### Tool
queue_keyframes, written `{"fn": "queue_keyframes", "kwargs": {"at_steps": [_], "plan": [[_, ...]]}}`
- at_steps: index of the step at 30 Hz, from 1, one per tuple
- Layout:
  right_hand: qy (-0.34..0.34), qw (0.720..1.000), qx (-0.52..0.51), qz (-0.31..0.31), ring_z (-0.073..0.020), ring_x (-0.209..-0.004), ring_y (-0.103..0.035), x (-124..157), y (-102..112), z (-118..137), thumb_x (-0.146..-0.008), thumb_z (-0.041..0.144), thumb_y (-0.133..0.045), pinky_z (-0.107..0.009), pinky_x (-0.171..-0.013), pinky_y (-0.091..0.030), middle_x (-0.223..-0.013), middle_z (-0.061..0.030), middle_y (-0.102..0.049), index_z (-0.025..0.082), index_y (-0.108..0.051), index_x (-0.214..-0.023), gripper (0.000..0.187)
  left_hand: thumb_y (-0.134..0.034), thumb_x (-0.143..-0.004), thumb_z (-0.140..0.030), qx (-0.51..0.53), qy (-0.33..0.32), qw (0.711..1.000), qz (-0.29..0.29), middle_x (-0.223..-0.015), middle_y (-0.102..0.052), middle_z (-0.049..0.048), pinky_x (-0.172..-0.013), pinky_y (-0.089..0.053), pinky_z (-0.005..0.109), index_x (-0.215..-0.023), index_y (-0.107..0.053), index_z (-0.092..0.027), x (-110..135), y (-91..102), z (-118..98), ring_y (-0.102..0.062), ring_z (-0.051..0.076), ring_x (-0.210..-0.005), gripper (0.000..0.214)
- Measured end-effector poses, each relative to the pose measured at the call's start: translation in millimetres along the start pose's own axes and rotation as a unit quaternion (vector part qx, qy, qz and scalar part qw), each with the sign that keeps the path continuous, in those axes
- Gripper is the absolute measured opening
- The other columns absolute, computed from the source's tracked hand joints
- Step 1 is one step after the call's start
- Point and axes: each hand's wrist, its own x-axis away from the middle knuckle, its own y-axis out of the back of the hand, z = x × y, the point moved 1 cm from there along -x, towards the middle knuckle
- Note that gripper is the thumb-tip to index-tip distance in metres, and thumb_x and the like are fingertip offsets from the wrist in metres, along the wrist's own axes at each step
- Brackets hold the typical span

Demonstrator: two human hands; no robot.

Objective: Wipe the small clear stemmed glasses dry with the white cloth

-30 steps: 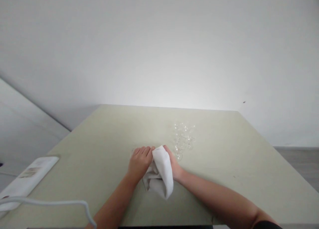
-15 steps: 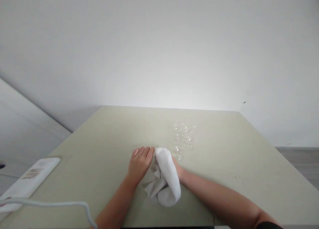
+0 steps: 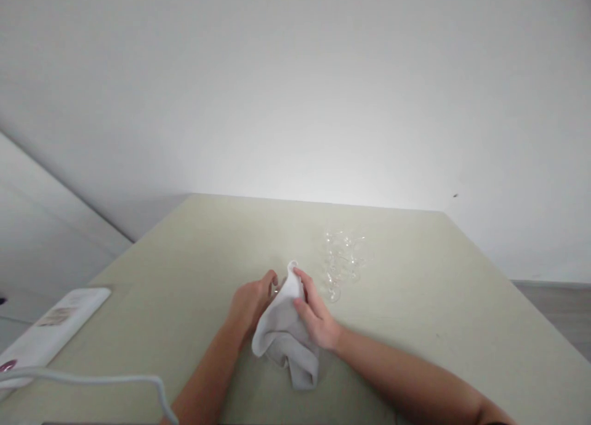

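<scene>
My right hand (image 3: 318, 317) is closed on a white cloth (image 3: 289, 317), thumb toward me and fingers behind. The cloth hangs in folds between my hands down toward the table. My left hand (image 3: 252, 302) is curled at the cloth's left side. A clear glass (image 3: 276, 291) shows as a small glint between its fingers and the cloth; most of it is hidden. Just beyond my right hand, several clear stemmed glasses (image 3: 340, 259) stand close together on the table. Their outlines are faint.
The pale green table (image 3: 207, 240) runs back to a white wall (image 3: 295, 105). At the left edge lies a white box or packet (image 3: 55, 326) with a printed picture. A grey-white cable (image 3: 92, 379) crosses the lower left corner.
My right hand has come round from behind the cloth to its near right side. The cloth has turned and now spreads lower and further left. My left hand has rotated, its fingers now curled inward.
</scene>
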Motion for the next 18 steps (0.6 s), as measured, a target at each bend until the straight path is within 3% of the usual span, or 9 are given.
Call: {"fn": "queue_keyframes", "kwargs": {"at_steps": [3, 7, 10, 13, 18], "plan": [[-0.045, 0.993, -0.109, -0.020, -0.0173, -0.105, -0.056, -6, -4, -12, -0.094, 0.031, -0.039, -0.033, -0.093, -0.045, -0.118, -0.0050, -0.056, 0.025, -0.038, -0.134, 0.041, -0.042, -0.092, -0.030, -0.015, -0.023, 0.999, -0.047, -0.069, -0.066, 0.0015, -0.056, -0.032, 0.027, -0.097, -0.053, -0.021, 1, 3.4, 4, -0.062, 0.019, -0.065, 0.014], [-0.069, 0.991, -0.112, -0.029, -0.0125, -0.070, -0.052, -9, -7, -22, -0.073, 0.030, -0.068, -0.024, -0.064, -0.043, -0.080, 0.0035, -0.056, 0.022, -0.051, -0.098, 0.031, -0.047, -0.091, -0.021, -0.039, -0.216, 0.966, -0.139, -0.073, -0.064, 0.0035, -0.068, -0.036, 0.031, -0.087, -0.055, -0.019, 7, 0.1, -2, -0.060, 0.019, -0.072, 0.009], [-0.070, 0.996, -0.061, -0.007, -0.0101, -0.061, -0.041, -8, -5, -16, -0.071, 0.025, -0.067, -0.023, -0.058, -0.037, -0.066, 0.0063, -0.048, 0.020, -0.048, -0.075, 0.020, -0.045, -0.092, -0.018, -0.050, -0.294, 0.932, -0.208, -0.074, -0.063, 0.0036, -0.069, -0.036, 0.032, -0.089, -0.057, -0.019, 12, -3.3, -9, -0.057, 0.019, -0.071, 0.013], [-0.077, 0.996, -0.035, 0.023, -0.0104, -0.060, -0.037, -6, -3, -8, -0.078, 0.025, -0.056, -0.024, -0.056, -0.034, -0.063, 0.0050, -0.043, 0.019, -0.046, -0.066, 0.016, -0.046, -0.092, -0.016, -0.068, -0.298, 0.921, -0.239, -0.074, -0.062, 0.0031, -0.068, -0.035, 0.033, -0.090, -0.058, -0.019, 13, -5.2, -13, -0.055, 0.018, -0.070, 0.012], [-0.089, 0.996, 0.010, 0.023, -0.0117, -0.056, -0.034, -8, -2, -4, -0.073, 0.021, -0.055, -0.026, -0.052, -0.030, -0.058, 0.0041, -0.040, 0.021, -0.041, -0.058, 0.020, -0.047, -0.091, -0.014, -0.061, -0.274, 0.933, -0.226, -0.070, -0.060, 0.0022, -0.066, -0.034, 0.032, -0.082, -0.056, -0.019, 10, -7.2, -12, -0.054, 0.017, -0.068, 0.013]]}}
